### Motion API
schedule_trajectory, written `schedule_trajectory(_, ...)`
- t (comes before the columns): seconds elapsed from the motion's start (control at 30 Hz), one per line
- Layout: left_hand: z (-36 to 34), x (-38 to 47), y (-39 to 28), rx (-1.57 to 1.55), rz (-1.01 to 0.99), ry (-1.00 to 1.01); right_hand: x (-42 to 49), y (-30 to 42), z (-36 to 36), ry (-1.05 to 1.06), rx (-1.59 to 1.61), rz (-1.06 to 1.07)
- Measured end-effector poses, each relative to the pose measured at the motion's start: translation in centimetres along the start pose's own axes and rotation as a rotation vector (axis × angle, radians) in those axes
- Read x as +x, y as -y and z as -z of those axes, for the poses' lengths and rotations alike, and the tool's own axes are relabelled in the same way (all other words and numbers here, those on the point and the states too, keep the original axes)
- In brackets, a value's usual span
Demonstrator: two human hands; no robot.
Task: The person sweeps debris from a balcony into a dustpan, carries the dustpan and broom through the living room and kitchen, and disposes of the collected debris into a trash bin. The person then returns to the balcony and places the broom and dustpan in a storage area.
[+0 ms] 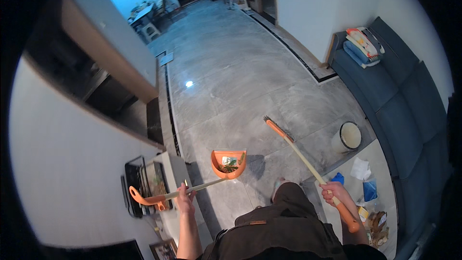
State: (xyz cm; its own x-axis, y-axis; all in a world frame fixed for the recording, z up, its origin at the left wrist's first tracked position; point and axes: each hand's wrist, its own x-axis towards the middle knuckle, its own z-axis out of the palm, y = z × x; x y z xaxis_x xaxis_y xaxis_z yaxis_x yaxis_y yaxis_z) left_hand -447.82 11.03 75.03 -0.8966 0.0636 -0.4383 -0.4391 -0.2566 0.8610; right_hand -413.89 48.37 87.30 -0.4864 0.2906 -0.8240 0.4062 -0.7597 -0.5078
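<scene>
My left hand (pixel 185 198) grips the pale handle of a long-handled orange dustpan (pixel 236 176), near the orange grip at its end. Green and brown leaf-like scraps (pixel 228 168) lie in the pan, along with a small piece that bears print (pixel 230 160). In my right hand (pixel 332 192) is the shaft of a broom (pixel 303 157), just ahead of its orange grip. The orange broom head with dark bristles (pixel 278 129) is out in front and to the right of the dustpan. Whether its bristles touch the floor I cannot tell.
A pale waste bin (pixel 347 137) stands on the grey tiled floor (pixel 231 108) by a dark blue sofa (pixel 400 104). On my right, a low table (pixel 348 166) holds papers and packets. To my left, a glass tank (pixel 155 180) sits on a white cabinet (pixel 172 168).
</scene>
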Motion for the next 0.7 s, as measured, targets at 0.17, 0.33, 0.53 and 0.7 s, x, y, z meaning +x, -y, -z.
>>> schedule_trajectory(0.17,-8.2,12.2,-2.8,0.07,-0.091,0.045,7.8,8.4,-1.2,-0.062,-0.274,0.166)
schedule_trajectory(0.33,-16.2,22.3,-7.7,0.048,0.073,-0.043,16.8,19.4,-4.9,-0.097,-0.281,0.182)
schedule_trajectory(0.53,-25.3,31.1,-13.1,0.092,0.042,-0.145,25.4,31.5,-11.0,-0.1,-0.114,0.078)
schedule_trajectory(0.7,-33.9,41.4,-15.2,0.132,0.059,-0.033,33.4,39.0,-13.8,-0.045,0.114,0.015)
